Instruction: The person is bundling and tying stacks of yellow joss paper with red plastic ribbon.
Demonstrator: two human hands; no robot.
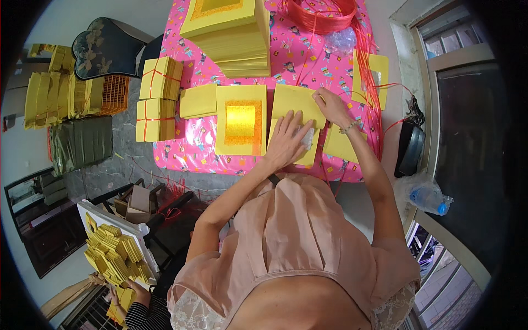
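— What do your hands do now?

— My left hand (287, 140) lies flat, fingers spread wide, and presses down on a yellow sheet (297, 102) on the pink table (187, 148). My right hand (330, 104) is a little farther, at the top right corner of the same sheet. The fingers are pinched close there, but I cannot tell if they grip the paper or a red string (369, 82).

— And what is beside the sheet?

— Just to its left lies a yellow sheet with a gold square (241, 122), then a plain small stack (198, 100). Beyond the table edge on the left are two bundles (158, 99) tied with red string.

— And farther?

— At the far side stands a tall stack (234, 36) of yellow paper, and near it a red coil (319, 14). On my right, by the window, lies a plastic bottle (429, 198).
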